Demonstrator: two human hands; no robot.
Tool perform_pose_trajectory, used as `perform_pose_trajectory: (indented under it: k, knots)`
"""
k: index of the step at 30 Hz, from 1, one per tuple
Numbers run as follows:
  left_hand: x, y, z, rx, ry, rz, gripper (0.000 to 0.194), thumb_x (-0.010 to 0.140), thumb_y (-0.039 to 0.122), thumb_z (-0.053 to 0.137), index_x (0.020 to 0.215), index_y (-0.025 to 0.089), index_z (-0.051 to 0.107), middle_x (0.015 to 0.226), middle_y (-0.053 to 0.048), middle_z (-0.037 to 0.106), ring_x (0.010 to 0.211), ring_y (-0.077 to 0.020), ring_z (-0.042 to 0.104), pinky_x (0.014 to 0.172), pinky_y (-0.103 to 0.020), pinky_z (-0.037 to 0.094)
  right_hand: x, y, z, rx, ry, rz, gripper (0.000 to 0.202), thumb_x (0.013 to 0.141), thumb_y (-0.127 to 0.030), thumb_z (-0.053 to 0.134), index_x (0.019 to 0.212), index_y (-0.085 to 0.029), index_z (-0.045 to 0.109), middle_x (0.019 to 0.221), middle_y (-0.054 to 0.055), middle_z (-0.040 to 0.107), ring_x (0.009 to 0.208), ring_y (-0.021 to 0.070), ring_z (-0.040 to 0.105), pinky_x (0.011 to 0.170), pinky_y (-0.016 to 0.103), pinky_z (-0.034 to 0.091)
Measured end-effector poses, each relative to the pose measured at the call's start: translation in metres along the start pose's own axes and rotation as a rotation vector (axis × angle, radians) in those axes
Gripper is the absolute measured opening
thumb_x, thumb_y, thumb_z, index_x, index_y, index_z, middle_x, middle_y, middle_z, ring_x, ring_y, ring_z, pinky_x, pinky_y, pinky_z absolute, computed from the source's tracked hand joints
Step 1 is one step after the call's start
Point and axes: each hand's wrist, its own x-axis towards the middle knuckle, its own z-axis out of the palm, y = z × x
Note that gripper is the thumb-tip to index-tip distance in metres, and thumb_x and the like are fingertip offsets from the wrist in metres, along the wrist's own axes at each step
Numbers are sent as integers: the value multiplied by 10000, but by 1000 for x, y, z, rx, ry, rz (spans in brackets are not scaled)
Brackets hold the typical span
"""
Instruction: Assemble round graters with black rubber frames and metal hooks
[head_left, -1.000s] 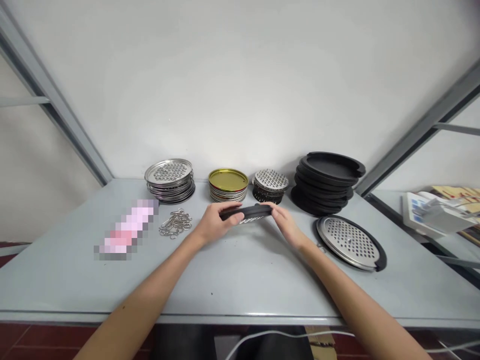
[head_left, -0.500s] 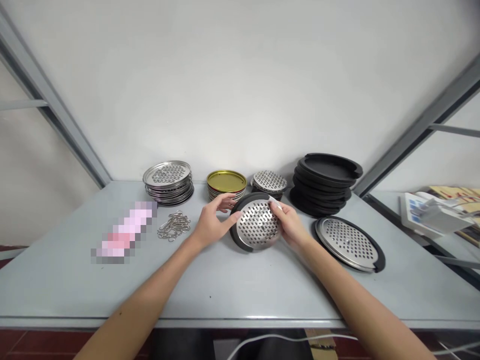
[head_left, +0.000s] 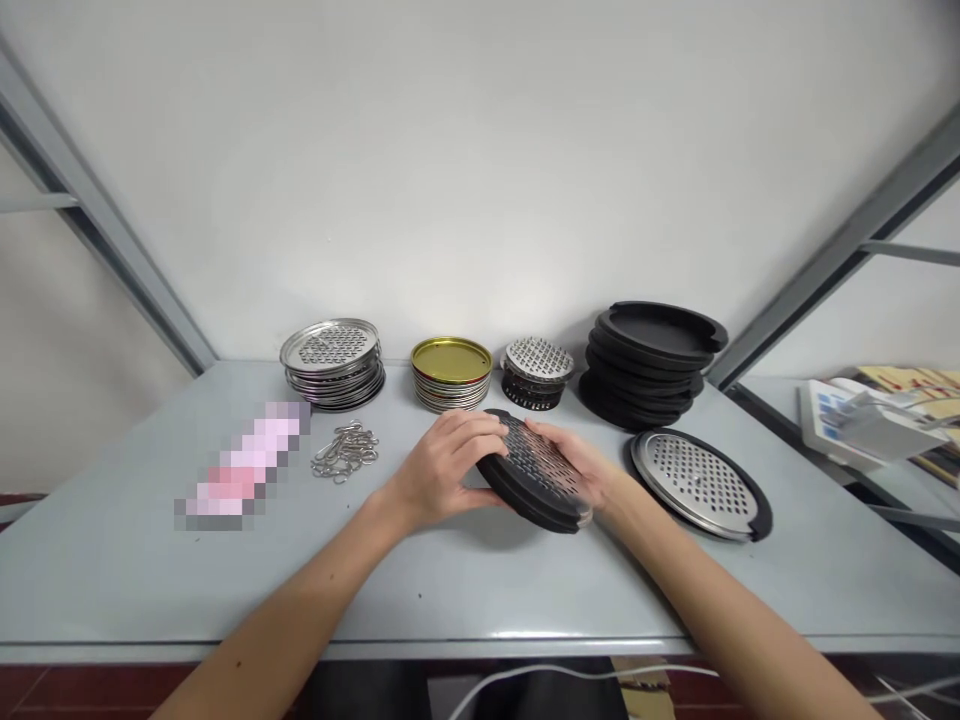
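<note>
Hands (head_left: 442,465) and (head_left: 592,480) grip our black-rimmed perforated disc (head_left: 536,480), tilted above the desk (head_left: 480,580) middle. We judge the steel insert could pop loose if either grip squeezes unevenly.

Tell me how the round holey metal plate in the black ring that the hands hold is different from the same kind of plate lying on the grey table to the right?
The held black-rimmed perforated metal disc is tilted and lifted, gripped by the left hand and right hand; the black-rimmed perforated disc on the table lies flat, untouched. The held one shows its edge, the other its whole face. Both are round, silver and holed, in black rims.
</note>
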Motion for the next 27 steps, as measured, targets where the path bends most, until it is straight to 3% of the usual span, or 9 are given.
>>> perform_pose_trajectory:
  k: [2, 6, 9, 11, 13, 16, 19, 22, 27]
  knots:
    - [-1, 0, 1, -33, 28, 12, 361, 826, 466, 642, 1072, 214, 565, 1103, -96, 657, 1122, -264, 565, 973, -446, 432, 0, 1, 1, 55, -26, 12, 242, 890, -289, 502, 794, -132, 660, 705, 69, 702, 608, 168, 645, 640, 277, 542]
    - [1, 1, -4, -102, 61, 8, 318, 872, 352, 616, 1149, 219, 536, 1121, -99, 646, 1101, -246, 574, 955, -431, 447, 4, 0, -2, 39, -104, 38, 350, 913, -359, 454, 701, -149, 635, 617, 48, 662, 512, 142, 595, 574, 253, 524]
    - [2, 2, -8, -177, 71, -61, 313, 905, 268, 572, 1209, 219, 520, 1166, -103, 626, 1124, -229, 566, 979, -415, 443, 6, 1, -7, -60, -147, 106, 432, 923, -429, 402, 706, -143, 641, 575, 53, 649, 452, 143, 569, 501, 258, 507]
    - [2, 3, -9, -221, 117, -150, 277, 903, 266, 575, 1173, 214, 545, 1135, -92, 634, 1089, -218, 581, 963, -387, 457, 7, 4, -10, -134, -191, 108, 464, 907, -488, 408, 767, -130, 669, 652, 93, 692, 500, 166, 609, 498, 273, 513]
    - [3, 4, -9, -268, 212, -293, 249, 900, 313, 577, 1123, 204, 567, 1082, -77, 647, 1029, -208, 603, 915, -347, 484, 8, 7, -13, -184, -192, 33, 424, 879, -495, 461, 861, -137, 687, 805, 124, 731, 644, 199, 675, 564, 289, 542]
    - [5, 4, -8, -351, 389, -514, 325, 884, 421, 576, 1102, 180, 576, 1055, -72, 660, 989, -204, 620, 867, -308, 506, 10, 8, -15, -194, -93, -188, 293, 859, -431, 509, 984, -218, 666, 983, 79, 732, 860, 222, 696, 725, 339, 563]
    - [8, 0, -10, -433, 511, -630, 372, 861, 457, 597, 1090, 164, 598, 1029, -68, 678, 965, -202, 632, 847, -297, 515, 9, 0, -15, -188, -27, -333, 457, 900, -551, 350, 1033, -230, 648, 976, 81, 728, 894, 245, 688, 732, 380, 557]
    - [10, -6, -10, -525, 559, -718, 352, 856, 443, 609, 1067, 163, 637, 1005, -63, 694, 935, -197, 643, 810, -284, 522, 5, -10, -16, -176, -75, -416, 671, 885, -665, 210, 1100, -190, 633, 1002, 121, 716, 949, 268, 671, 756, 396, 540]
    - [9, -8, -9, -577, 509, -826, 322, 833, 422, 641, 1010, 156, 685, 980, -61, 715, 902, -191, 654, 777, -260, 519, -4, -13, -14, -60, -205, -524, 714, 848, -729, 241, 1159, -209, 617, 1145, 107, 676, 1049, 266, 632, 922, 434, 474]
